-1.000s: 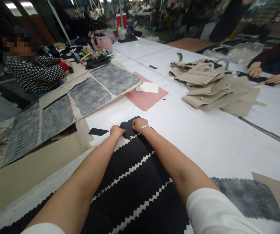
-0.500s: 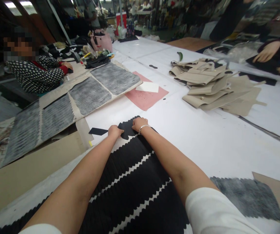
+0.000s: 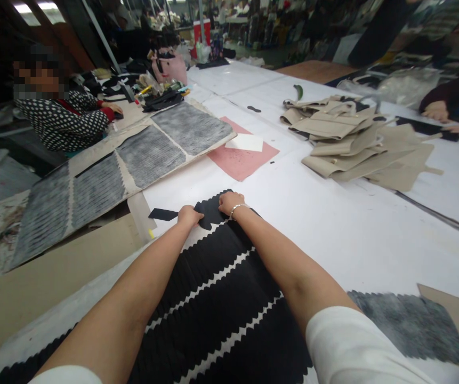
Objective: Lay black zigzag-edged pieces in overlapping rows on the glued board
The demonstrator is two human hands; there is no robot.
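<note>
At the far end of the rows of black zigzag-edged pieces point(image 3: 213, 288), a small black piece point(image 3: 210, 212) lies between my two hands. My left hand point(image 3: 190, 215) pinches its left edge with the thumb on top. Closed over its right side is my right hand point(image 3: 230, 204), with a bracelet at the wrist. A black strip point(image 3: 163, 214) lies just left of my left hand. The black rows rest on a pale sheet that shows between them.
A board with grey fuzzy panels point(image 3: 151, 154) lies left, near a person in a dotted top point(image 3: 69, 120). Ahead are a pink sheet point(image 3: 241, 162) and a white card point(image 3: 245, 142). Beige pieces point(image 3: 345, 138) are heaped right, near another person's hands point(image 3: 437, 111). A grey piece point(image 3: 413, 325) lies lower right.
The view has shifted slightly. My hands keep their hold on the small black piece. At the right, the other person's hands have moved down to a black strip on the table.
</note>
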